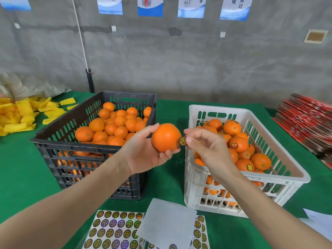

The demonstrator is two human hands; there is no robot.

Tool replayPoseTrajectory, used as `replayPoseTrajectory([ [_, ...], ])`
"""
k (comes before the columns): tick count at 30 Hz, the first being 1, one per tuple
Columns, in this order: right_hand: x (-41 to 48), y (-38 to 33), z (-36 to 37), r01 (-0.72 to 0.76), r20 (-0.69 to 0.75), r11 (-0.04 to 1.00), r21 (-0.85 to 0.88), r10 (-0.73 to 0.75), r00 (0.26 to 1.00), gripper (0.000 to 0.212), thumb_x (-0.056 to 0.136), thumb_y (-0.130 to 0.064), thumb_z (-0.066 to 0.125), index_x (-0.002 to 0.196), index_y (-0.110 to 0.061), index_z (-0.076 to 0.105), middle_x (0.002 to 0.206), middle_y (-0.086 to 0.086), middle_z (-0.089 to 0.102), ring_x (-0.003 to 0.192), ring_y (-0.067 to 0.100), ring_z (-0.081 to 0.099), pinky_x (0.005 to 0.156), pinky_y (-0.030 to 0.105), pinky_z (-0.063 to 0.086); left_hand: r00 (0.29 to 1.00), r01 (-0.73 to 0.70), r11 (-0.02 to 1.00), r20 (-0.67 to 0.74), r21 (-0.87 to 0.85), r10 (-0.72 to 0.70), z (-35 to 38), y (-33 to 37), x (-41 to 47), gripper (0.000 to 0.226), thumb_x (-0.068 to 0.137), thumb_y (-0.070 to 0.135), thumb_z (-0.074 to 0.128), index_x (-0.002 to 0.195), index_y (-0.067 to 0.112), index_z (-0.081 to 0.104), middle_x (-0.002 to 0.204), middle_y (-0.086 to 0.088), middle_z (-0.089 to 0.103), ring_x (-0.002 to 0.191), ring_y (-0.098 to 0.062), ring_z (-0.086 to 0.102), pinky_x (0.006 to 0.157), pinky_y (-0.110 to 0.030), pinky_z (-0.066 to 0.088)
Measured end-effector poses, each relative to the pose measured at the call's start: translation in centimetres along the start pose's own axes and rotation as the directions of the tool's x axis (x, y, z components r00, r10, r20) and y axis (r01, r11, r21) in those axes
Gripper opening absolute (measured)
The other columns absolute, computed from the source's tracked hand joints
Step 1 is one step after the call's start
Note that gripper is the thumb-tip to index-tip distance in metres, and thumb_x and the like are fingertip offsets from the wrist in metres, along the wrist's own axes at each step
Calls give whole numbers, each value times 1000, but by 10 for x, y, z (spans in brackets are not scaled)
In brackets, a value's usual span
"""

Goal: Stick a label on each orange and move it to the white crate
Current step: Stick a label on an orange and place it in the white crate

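My left hand (143, 151) grips an orange (165, 137) in the air between the two crates. My right hand (203, 142) pinches a round gold-and-black label (182, 141) right at the orange's right side. The black crate (53, 141) on the left holds several unlabelled oranges (111, 126). The white crate (287, 177) on the right holds several oranges (239, 144), some showing labels. Sheets of round labels (115, 229) lie on the green table in front of me, partly covered by a blank white backing sheet (167, 223).
Yellow foam sleeves (23, 114) are heaped at the far left of the green table (21, 173). A stack of red flat cartons (309, 123) lies at the right edge. White paper (318, 221) sits at the near right. A grey concrete wall stands behind the table.
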State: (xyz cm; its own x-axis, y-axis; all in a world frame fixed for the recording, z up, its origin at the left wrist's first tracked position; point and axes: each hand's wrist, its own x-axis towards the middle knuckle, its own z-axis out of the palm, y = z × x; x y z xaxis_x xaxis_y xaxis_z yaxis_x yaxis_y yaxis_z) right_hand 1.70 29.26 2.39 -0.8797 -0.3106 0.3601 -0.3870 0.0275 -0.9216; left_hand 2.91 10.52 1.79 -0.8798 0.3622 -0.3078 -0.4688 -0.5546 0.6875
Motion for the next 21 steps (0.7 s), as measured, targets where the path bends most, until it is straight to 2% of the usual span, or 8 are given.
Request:
replayPoseTrajectory([
  [3, -2, 0, -2, -28, 8, 1000, -13, 28, 1000, 18, 88, -4, 60, 75, -16, 65, 115, 1, 63, 107, 14, 58, 85, 24, 48, 999, 20, 999, -46, -51, -23, 9, -12, 5, 70, 74, 53, 62, 120, 0, 57, 97, -28, 66, 55, -24, 61, 49, -22, 53],
  [7, -3, 2, -1, -80, 9, 996, 42, 80, 997, 20, 90, -5, 58, 74, -15, 64, 121, 7, 58, 110, 24, 56, 86, 31, 48, 998, -16, 981, -55, -195, 5, 20, -26, 11, 58, 83, 45, 57, 120, 0, 55, 95, -27, 67, 62, -30, 65, 55, -25, 54],
  [10, -2, 4, -2, -80, -2, 997, -23, 79, 997, 20, 90, -7, 58, 74, -19, 63, 121, 3, 57, 114, 20, 53, 94, 33, 44, 995, -45, 973, -96, -227, 24, 26, -31, 16, 53, 85, 41, 55, 117, -1, 55, 88, -25, 67, 63, -31, 65, 56, -26, 53],
  [16, -1, 10, -1, 18, -52, 991, -136, -25, 998, 23, 90, -9, 57, 75, -25, 58, 113, -4, 56, 109, 10, 51, 78, 12, 44, 995, -90, 958, -71, -272, 74, 32, -38, 18, 56, 76, 30, 56, 123, 0, 53, 123, -25, 58, 83, -36, 67, 67, -32, 56],
  [19, -2, 14, -4, 116, -29, 946, -303, -131, 991, 14, 90, -10, 57, 80, -20, 58, 110, -5, 55, 107, 7, 50, 85, 24, 45, 994, -104, 959, -55, -264, 93, 32, -41, 18, 55, 75, 30, 54, 122, 0, 52, 103, -27, 68, 79, -35, 69, 72, -35, 55],
  [21, -1, 15, -7, 153, 16, 905, -396, -160, 987, 9, 91, -11, 57, 84, -16, 57, 112, -2, 55, 106, 7, 48, 88, 29, 44, 994, -104, 963, -62, -247, 92, 33, -41, 18, 56, 74, 36, 57, 119, 2, 53, 92, -24, 70, 74, -34, 70, 68, -34, 57],
])
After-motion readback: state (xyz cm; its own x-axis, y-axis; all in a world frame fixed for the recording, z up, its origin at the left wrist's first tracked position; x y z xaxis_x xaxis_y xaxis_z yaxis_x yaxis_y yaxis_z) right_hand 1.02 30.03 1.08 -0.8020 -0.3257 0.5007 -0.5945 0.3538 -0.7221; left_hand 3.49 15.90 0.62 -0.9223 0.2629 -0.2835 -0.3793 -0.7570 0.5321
